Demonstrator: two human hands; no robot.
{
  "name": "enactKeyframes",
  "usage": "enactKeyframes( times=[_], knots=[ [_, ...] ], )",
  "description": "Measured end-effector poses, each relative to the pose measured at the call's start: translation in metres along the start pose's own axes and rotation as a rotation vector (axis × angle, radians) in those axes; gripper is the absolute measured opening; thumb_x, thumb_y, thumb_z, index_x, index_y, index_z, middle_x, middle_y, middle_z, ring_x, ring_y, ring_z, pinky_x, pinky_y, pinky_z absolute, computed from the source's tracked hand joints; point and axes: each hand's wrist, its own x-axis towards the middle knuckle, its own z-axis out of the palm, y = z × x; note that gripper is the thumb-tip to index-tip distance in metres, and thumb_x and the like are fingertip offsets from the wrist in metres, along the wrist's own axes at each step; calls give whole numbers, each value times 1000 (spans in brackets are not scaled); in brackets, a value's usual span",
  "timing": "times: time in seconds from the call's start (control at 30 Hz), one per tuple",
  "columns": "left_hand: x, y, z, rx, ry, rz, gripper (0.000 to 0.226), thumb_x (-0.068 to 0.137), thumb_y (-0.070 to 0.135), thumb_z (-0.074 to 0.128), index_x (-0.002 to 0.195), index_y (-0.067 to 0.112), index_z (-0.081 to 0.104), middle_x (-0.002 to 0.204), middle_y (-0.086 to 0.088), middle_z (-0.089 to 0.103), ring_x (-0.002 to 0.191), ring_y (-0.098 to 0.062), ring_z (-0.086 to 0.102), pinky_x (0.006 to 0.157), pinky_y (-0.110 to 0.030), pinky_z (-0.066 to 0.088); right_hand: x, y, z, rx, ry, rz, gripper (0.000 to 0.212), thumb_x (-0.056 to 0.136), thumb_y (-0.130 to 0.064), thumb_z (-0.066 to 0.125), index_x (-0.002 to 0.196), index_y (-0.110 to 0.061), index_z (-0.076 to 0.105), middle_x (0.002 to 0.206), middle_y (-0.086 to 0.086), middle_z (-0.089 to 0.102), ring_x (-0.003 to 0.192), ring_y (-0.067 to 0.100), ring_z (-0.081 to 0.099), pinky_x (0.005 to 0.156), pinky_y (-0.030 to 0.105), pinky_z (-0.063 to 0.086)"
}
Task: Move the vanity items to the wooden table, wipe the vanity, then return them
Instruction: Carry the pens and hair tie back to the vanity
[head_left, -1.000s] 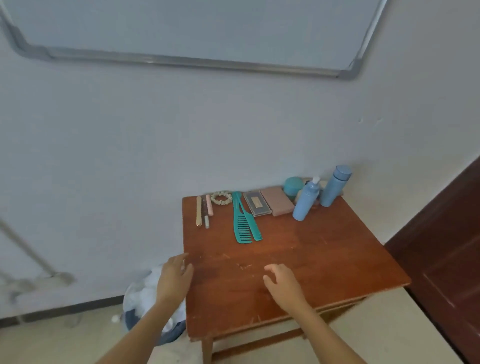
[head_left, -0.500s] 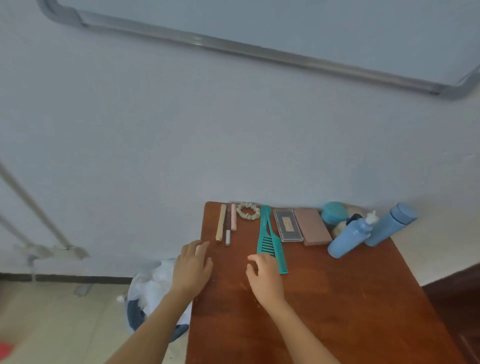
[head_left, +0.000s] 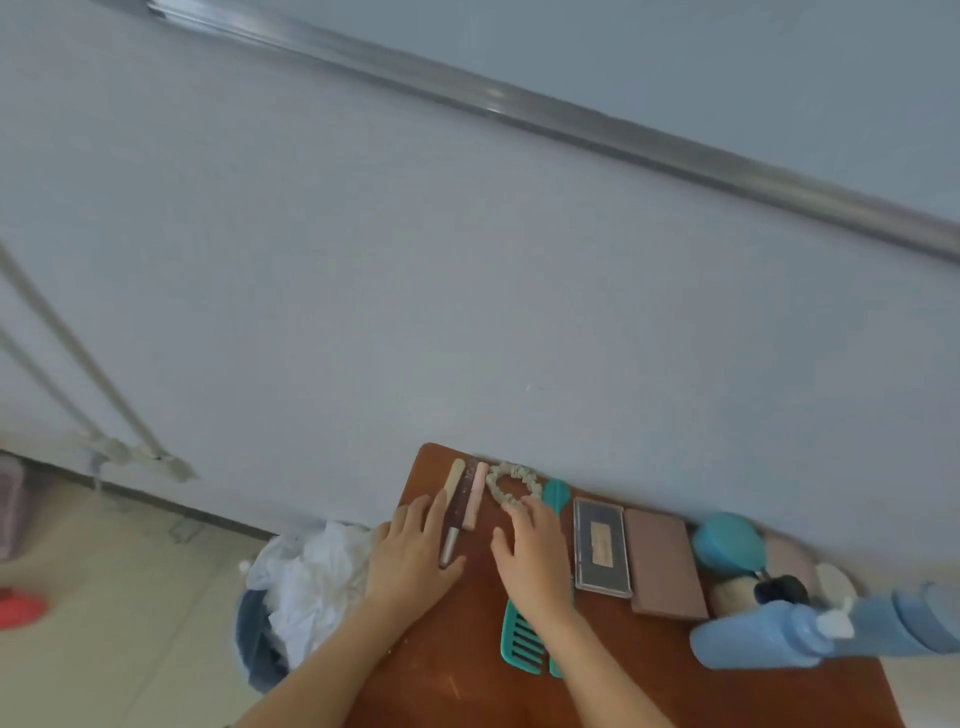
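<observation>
On the wooden table lie a beige nail file, a dark pen-like stick, a pink tube, a beige scrunchie, two teal combs, a dark palette, a mauve case, a teal jar and two blue bottles. My left hand lies flat beside the sticks, fingertips at the nail file's near end. My right hand rests over the combs, fingers spread, fingertips at the scrunchie.
The table stands against a grey wall with a metal-framed board above. A bin stuffed with white waste sits on the floor at the table's left. A metal stand leans further left. A red object lies at the left edge.
Both hands have moved forward across the table to the items at the back left. The view has tilted and come closer.
</observation>
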Motion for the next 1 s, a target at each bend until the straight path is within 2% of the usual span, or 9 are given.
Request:
enactKeyframes(
  times=[0.13,0.27,0.43,0.5,0.63,0.73,0.8,0.87,1.0],
  knots=[
    [5,5,6,-2,87,-33,65,58,46,39,115,15,48,94,4,68,81,-16,66,61,-29,54,34,4,2,-30,-34,-11,45,93,-37,44,132,-15,42,134,3,46,128,20,38,104,31,32],
    [8,4,9,28,118,-60,58,64,38,39,110,11,60,91,3,69,80,-15,67,61,-27,54,45,-5,15,-97,-115,54,61,88,-53,44,137,-19,32,135,6,45,127,24,37,103,37,33],
    [8,-4,9,92,126,-132,55,66,37,36,103,10,68,85,6,70,76,-13,66,59,-23,53,42,-5,21,-189,-79,0,53,93,-31,45,141,-22,25,132,6,46,124,27,39,99,37,34],
    [9,-4,9,124,139,-147,56,65,34,36,103,8,68,84,5,69,76,-15,66,59,-25,53,44,0,21,-188,-52,-12,47,87,-21,53,133,-18,42,119,8,56,112,28,49,88,38,41],
    [20,6,10,176,99,-167,55,62,32,43,102,3,68,79,-2,68,68,-20,64,53,-30,51,48,2,21,-262,-42,-65,37,53,-16,82,86,-12,66,76,7,64,70,26,63,55,37,49],
    [36,16,7,185,105,-223,56,49,25,75,100,2,66,78,-8,65,66,-23,61,51,-30,50,52,1,17,-190,-102,-48,28,76,-17,64,103,-11,60,100,8,62,96,28,59,79,40,44],
    [41,19,4,99,73,-271,47,69,21,67,111,3,56,99,-11,59,85,-25,56,68,-32,47,54,6,18,-172,-97,-70,31,86,-19,50,117,-15,52,117,5,55,111,25,50,90,37,36],
    [45,19,6,97,50,-290,37,84,20,48,118,8,45,114,-9,49,101,-23,45,78,-27,39,53,9,16,-162,-94,-82,32,87,-19,48,119,-16,50,119,5,54,111,25,48,88,36,34],
    [47,16,8,83,37,-324,28,85,17,44,111,6,46,114,-10,47,103,-23,43,73,-24,33,49,13,14,-117,-66,-87,29,87,-16,48,115,-13,53,114,7,56,106,26,51,85,37,36]
  ],
)
